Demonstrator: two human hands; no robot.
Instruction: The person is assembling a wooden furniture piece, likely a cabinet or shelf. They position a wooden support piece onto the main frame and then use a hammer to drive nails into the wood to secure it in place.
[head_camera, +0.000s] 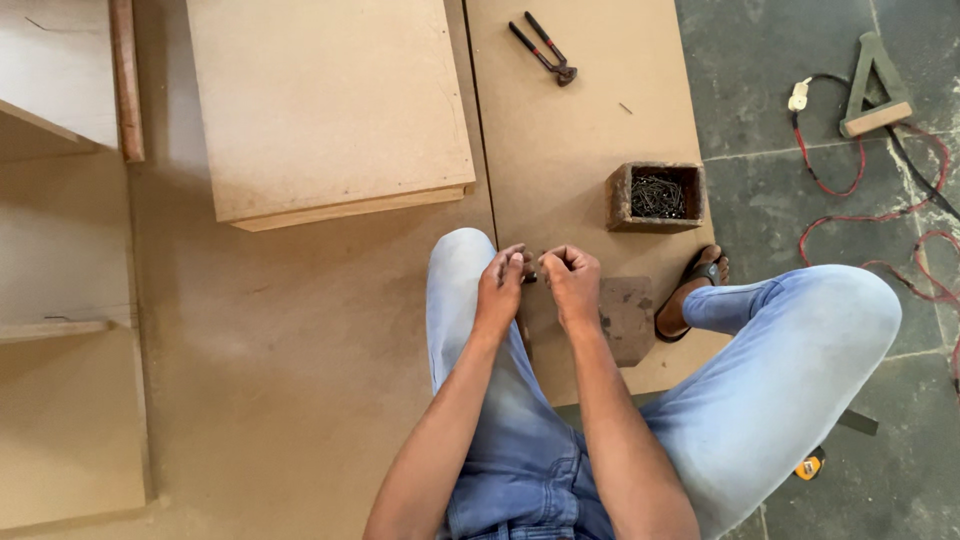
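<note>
**Both hands pinched over a knee on brown fibreboard**

Brown fibreboard sheets (300, 380) covered most of the floor, with grey stone tiles (800, 60) showing at three o'clock. One small square wooden box (655, 196) sat on the board at about one o'clock from the hands, open at the top and holding a tangle of thin dark nails, too many and too small to count. One pair of black-handled pincers (545, 48) lay at twelve o'clock, their long axis slanting from eleven o'clock down to five, jaws at the lower end. One thick rectangular fibreboard block (330, 105) lay at eleven o'clock. One red cable (860, 215) looped over the tiles.

The person sat in pale blue jeans, one sandalled foot (692, 292) at three o'clock from the hands. The left hand (500, 285) and the right hand (572, 285) met above the left knee, fingers curled in and pressed together, fingertips pinching a small dark item (531, 271) between the two hands. It was too small to tell its kind or which way it pointed. One dark square pad (628, 318) lay just beside the right hand at four o'clock.
</note>
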